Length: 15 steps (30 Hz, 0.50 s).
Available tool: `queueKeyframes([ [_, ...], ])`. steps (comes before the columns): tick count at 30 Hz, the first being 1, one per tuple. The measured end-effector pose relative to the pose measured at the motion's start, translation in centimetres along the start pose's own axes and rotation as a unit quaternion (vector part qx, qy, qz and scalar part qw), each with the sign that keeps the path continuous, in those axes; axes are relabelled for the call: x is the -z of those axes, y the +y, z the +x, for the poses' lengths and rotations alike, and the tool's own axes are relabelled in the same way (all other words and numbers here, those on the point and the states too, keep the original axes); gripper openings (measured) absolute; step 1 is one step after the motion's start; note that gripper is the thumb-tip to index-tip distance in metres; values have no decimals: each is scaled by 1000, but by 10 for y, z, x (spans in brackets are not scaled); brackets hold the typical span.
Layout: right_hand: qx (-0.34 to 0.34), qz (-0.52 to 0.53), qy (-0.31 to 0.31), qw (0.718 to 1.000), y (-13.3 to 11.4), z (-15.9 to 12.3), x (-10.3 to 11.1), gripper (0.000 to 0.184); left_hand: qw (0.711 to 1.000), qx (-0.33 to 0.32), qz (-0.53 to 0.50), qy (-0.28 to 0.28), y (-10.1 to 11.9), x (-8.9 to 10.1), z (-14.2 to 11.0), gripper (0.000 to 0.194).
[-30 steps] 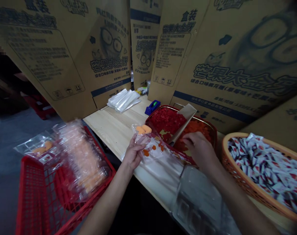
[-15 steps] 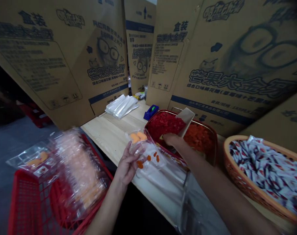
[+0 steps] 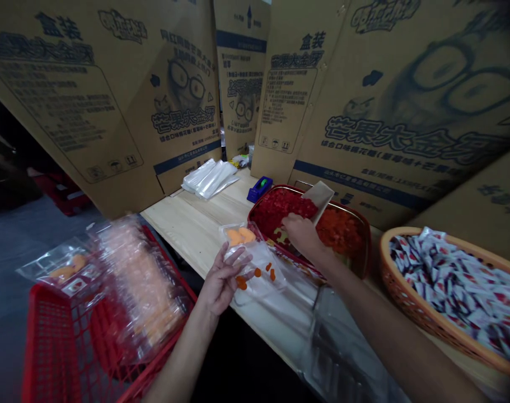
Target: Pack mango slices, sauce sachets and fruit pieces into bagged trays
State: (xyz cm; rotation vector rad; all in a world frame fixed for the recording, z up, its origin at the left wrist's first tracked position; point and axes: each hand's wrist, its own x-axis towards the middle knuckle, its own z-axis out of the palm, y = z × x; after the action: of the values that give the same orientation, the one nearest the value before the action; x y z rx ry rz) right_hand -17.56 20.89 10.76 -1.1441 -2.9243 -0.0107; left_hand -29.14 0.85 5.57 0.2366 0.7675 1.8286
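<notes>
A clear thin plastic bag (image 3: 261,253), with pale-orange rounded pieces (image 3: 241,235) at one end, lies just left of the red rounded tray (image 3: 281,235). It looks light, limp and slippery, best held by a flat edge. Beside it, the left hand's (image 3: 220,281) grip is spread; over the tray, the right hand's (image 3: 304,230) fingers bunch, contents unclear.

The right hand (image 3: 304,234) now reaches leftward to red pieces (image 3: 275,206) instead of orange pieces (image 3: 341,228); the left hand (image 3: 219,284) loosens its grip.
</notes>
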Motion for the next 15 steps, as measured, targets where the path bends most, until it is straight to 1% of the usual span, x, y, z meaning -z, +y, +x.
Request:
queueKeyframes([
  [2,48,101,49,993,-7,-26,10,21,1000,1,4,1,0,-2,-4,68],
  [3,83,171,58,980,-11,-41,12,16,1000,2,6,1,-1,-4,-6,68],
  [5,153,294,44,943,-20,-74,15,9,1000,6,11,2,-2,-9,-12,69],
  [6,177,326,28,928,-24,-89,15,7,1000,11,13,2,-4,-12,-16,69],
  [8,197,353,15,914,-28,-116,17,11,1000,23,18,-1,-8,-18,-23,68],
  [10,173,365,41,914,-19,-134,22,18,999,40,21,-7,-14,-24,-30,68],
  [11,141,365,72,917,-8,-141,26,19,999,48,20,-10,-17,-27,-34,67],
  [13,45,326,151,932,28,-150,30,18,998,65,15,-16,-24,-32,-41,67],
  [14,-14,283,187,941,51,-153,31,18,997,74,12,-20,-27,-34,-45,66],
  [15,-81,220,202,951,77,-157,29,18,996,82,11,-23,-30,-37,-49,65],
])
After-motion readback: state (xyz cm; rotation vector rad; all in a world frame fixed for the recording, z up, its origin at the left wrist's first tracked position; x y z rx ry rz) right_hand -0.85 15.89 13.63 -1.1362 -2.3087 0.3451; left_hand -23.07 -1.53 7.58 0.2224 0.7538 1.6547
